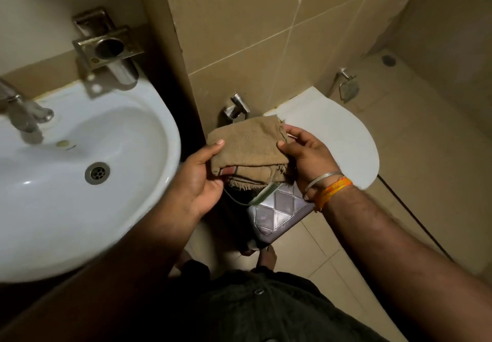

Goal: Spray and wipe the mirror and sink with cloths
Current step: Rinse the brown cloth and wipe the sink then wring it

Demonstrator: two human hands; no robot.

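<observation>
the brown cloth (pixel 249 150) is folded up between my two hands, held out in front of me, just right of the white sink (pixel 87 160) and above a quilted grey bin (pixel 277 211). i'd say i'm readying the cloth now, squaring the fold before any wiping starts. my left hand (pixel 202 179) cups it from below, thumb pressing on the top near edge; my right hand (pixel 306 155) pinches the other side, fingers curled round the frayed edge (bangle and orange thread on that wrist). both forearms reach forward, elbows low. next i'd need to swing left to the basin; no spray bottle or mirror in view.
</observation>
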